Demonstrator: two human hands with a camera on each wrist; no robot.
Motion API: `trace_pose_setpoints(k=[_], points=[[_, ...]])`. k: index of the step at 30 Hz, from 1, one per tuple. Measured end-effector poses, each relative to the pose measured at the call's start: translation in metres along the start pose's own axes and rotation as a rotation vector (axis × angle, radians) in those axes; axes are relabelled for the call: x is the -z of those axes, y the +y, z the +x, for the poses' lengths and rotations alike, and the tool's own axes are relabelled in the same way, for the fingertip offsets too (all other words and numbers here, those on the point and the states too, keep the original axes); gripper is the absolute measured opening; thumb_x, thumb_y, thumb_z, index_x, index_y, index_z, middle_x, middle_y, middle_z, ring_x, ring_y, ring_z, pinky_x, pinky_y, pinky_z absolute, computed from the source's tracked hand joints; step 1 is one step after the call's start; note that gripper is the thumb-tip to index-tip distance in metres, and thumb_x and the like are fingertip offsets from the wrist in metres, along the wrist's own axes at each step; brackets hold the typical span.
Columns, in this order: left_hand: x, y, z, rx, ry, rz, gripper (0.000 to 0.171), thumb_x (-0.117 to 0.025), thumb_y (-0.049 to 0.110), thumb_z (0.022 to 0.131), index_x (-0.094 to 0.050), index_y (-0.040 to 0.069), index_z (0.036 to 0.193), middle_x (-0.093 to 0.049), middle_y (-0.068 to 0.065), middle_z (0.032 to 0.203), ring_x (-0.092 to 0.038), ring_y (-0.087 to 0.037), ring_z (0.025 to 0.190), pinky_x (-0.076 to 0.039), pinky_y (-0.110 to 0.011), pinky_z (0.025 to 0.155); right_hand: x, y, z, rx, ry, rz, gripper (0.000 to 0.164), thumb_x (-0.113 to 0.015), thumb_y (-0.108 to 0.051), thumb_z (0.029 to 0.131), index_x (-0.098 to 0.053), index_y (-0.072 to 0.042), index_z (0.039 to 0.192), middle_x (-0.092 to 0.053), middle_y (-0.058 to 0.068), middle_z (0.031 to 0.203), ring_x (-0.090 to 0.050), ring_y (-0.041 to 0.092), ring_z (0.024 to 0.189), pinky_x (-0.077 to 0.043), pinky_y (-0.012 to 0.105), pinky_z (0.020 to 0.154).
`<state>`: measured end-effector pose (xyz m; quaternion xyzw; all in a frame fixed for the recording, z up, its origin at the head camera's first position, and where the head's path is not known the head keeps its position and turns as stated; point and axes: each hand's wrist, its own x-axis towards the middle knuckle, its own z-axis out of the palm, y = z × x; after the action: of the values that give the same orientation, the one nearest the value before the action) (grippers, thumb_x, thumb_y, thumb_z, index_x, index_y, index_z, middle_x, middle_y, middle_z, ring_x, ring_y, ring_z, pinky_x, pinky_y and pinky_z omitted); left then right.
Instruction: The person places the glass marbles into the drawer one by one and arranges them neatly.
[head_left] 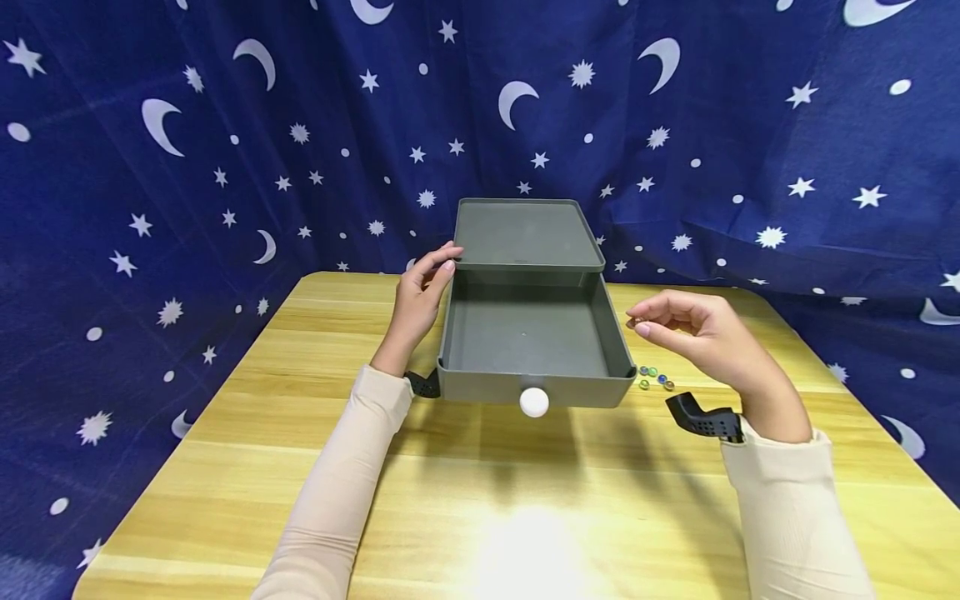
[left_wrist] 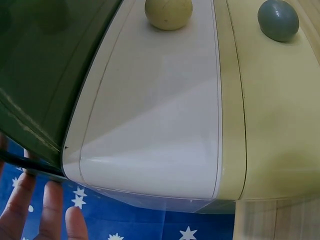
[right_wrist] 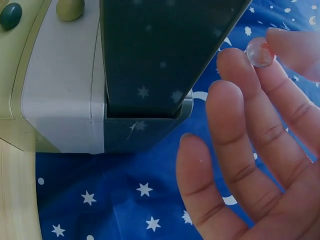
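A small cabinet point(head_left: 528, 235) stands on the table with its grey top drawer point(head_left: 536, 390) pulled out and bare inside. My left hand point(head_left: 422, 292) rests at the cabinet's upper left corner, its fingers fairly straight along the edge. To the right of the drawer, my right hand point(head_left: 693, 329) pinches a clear marble point(right_wrist: 260, 52) with orange streaks between thumb and fingertips, above the table. The other fingers are loosely bent. Beneath this hand, close to the drawer's front right corner, lie several coloured glass marbles point(head_left: 652, 372).
The drawer's white knob point(head_left: 534, 402) points towards me. Below it the left wrist view shows a white drawer point(left_wrist: 155, 115) and a cream drawer point(left_wrist: 280, 115), both closed, with round knobs. A blue curtain point(head_left: 337, 108) with moons and stars hangs behind the wooden table point(head_left: 300, 433).
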<state>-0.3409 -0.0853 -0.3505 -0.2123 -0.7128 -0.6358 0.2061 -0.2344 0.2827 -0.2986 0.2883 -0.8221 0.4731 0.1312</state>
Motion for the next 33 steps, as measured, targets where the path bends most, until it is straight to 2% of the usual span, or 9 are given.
trace_pose_setpoints(k=[7, 17, 25, 33], points=[[0.0, -0.001, 0.0, -0.002, -0.001, 0.003, 0.032, -0.057, 0.012, 0.112, -0.07, -0.001, 0.138, -0.059, -0.011, 0.158, -0.065, -0.035, 0.124, -0.047, -0.034, 0.103, -0.002, -0.002, 0.004, 0.0, -0.018, -0.008, 0.018, -0.07, 0.016, 0.094, -0.074, 0.009, 0.11, -0.079, -0.009, 0.099, -0.072, 0.005, 0.087, -0.054, 0.014, 0.079], [0.0, -0.001, 0.0, -0.009, 0.002, 0.001, 0.032, -0.057, 0.013, 0.112, -0.07, -0.001, 0.138, -0.06, -0.012, 0.157, -0.066, -0.037, 0.123, -0.047, -0.036, 0.103, -0.005, -0.006, 0.013, 0.012, -0.031, 0.0, 0.013, -0.074, 0.007, 0.097, -0.075, 0.007, 0.11, -0.079, 0.0, 0.095, -0.071, 0.008, 0.083, -0.054, 0.017, 0.076], [0.001, -0.001, 0.0, -0.003, -0.002, -0.002, 0.032, -0.057, 0.012, 0.112, -0.07, -0.001, 0.138, -0.06, -0.012, 0.157, -0.065, -0.035, 0.124, -0.047, -0.037, 0.103, -0.011, -0.008, 0.022, 0.037, -0.066, 0.0, 0.019, -0.072, 0.015, 0.092, -0.076, 0.007, 0.108, -0.076, -0.005, 0.09, -0.067, 0.009, 0.076, -0.051, 0.018, 0.069], [0.001, -0.002, 0.001, -0.001, -0.005, -0.003, 0.032, -0.057, 0.012, 0.112, -0.07, -0.001, 0.139, -0.059, -0.011, 0.158, -0.066, -0.035, 0.124, -0.048, -0.034, 0.103, -0.018, -0.006, 0.027, 0.025, -0.11, 0.011, 0.017, -0.072, 0.014, 0.093, -0.075, 0.008, 0.109, -0.075, -0.007, 0.089, -0.065, 0.008, 0.073, -0.049, 0.02, 0.065]])
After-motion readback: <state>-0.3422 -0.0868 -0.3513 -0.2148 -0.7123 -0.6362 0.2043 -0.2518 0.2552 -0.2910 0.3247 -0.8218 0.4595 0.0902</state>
